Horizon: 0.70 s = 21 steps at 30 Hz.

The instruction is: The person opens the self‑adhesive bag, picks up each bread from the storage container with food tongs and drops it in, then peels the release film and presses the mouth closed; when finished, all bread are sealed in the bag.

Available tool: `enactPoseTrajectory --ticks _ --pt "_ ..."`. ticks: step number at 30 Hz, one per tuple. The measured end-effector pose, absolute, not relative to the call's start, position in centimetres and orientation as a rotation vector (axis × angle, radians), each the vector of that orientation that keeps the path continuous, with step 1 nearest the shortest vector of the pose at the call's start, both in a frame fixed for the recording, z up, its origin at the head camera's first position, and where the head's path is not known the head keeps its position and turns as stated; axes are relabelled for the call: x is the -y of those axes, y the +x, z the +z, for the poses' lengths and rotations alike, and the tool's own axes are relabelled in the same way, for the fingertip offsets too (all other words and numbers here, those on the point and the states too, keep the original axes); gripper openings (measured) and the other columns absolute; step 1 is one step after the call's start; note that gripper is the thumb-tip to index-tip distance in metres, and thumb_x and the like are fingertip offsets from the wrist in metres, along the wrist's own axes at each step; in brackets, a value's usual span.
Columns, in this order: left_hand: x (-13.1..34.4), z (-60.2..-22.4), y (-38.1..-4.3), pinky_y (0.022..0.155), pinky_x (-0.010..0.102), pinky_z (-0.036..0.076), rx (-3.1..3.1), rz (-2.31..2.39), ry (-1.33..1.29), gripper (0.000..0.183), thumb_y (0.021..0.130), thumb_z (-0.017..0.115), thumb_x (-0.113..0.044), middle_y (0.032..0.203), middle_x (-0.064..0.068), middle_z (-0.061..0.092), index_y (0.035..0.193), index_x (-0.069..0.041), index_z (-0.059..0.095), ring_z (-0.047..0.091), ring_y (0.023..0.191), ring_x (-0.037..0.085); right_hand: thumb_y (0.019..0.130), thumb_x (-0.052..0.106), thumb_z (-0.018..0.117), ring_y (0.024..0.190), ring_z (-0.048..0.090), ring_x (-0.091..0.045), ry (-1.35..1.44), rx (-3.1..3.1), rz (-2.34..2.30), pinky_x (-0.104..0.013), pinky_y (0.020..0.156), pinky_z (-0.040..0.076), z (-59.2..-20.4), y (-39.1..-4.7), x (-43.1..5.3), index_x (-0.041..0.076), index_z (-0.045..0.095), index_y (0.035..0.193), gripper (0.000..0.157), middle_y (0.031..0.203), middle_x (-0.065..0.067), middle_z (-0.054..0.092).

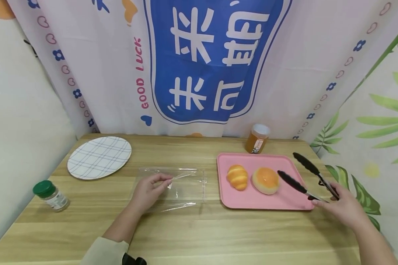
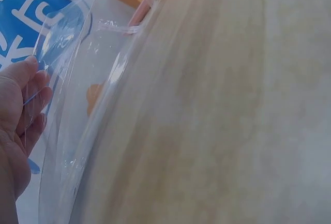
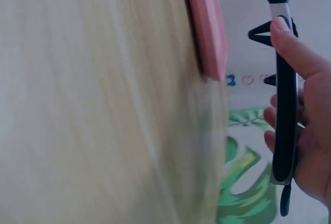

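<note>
My left hand [image 1: 152, 191] pinches the upper film of a clear plastic bag [image 1: 187, 187], lifting it off the wooden table; the left wrist view shows thumb and fingers on the film. At the right, my right hand [image 1: 345, 206] grips black-and-steel tongs [image 1: 321, 178], whose two arms stand spread apart above the tray's right side, with nothing between the tips. On the pink tray [image 1: 225, 200] lie a croissant-shaped bread [image 1: 237, 177] and a round bun [image 1: 266, 180]. The nearer tong tip appears close to the bun; contact is unclear.
A plate with blue check lines [image 1: 99, 157] lies at the back left. Nearer the left edge is a shaker jar with a green lid [image 1: 51, 195]. Behind the tray stands a jar of amber contents [image 1: 257, 139], close to the printed cloth [image 1: 189, 92].
</note>
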<state>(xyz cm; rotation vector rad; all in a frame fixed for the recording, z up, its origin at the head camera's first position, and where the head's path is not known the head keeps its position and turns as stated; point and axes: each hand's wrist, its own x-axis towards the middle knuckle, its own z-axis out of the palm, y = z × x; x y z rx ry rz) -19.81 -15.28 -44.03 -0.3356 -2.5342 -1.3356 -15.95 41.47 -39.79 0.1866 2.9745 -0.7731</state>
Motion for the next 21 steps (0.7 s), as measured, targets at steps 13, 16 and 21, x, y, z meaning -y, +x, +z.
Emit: enactPoseTrajectory --ticks 13,16,21 --pt "15.7 -43.8 -19.8 0.078 0.022 0.052 2.564 -1.375 -0.297 0.011 0.090 0.070 -0.013 0.095 0.003 0.076 0.098 -0.007 0.074 0.066 0.097 0.017 0.073 0.045 0.084 0.102 0.061 -0.039 -0.155 -2.970 -0.594 -0.046 0.075 0.052 -38.8 -15.6 -39.7 -0.005 0.052 0.129 0.081 0.117 -0.025 0.063" --pt "15.7 -43.7 -19.8 0.081 0.025 0.054 2.557 -1.366 -0.306 0.010 0.090 0.070 -0.013 0.095 0.003 0.076 0.097 -0.007 0.074 0.067 0.098 0.019 0.071 0.048 0.084 0.108 0.060 -0.046 -0.165 -2.985 -0.542 -0.058 0.080 0.052 -39.1 -15.9 -39.5 -0.005 0.053 0.129 0.084 0.119 -0.028 0.063" --pt "15.6 -43.8 -19.9 0.083 0.029 0.055 2.520 -1.351 -0.334 0.006 0.088 0.072 -0.011 0.093 0.003 0.076 0.094 -0.009 0.074 0.069 0.097 0.021 0.071 0.053 0.082 0.110 0.059 -0.050 -0.176 -3.005 -0.484 -0.061 0.082 0.051 -39.0 -16.1 -38.8 -0.002 0.054 0.129 0.085 0.121 -0.028 0.063"
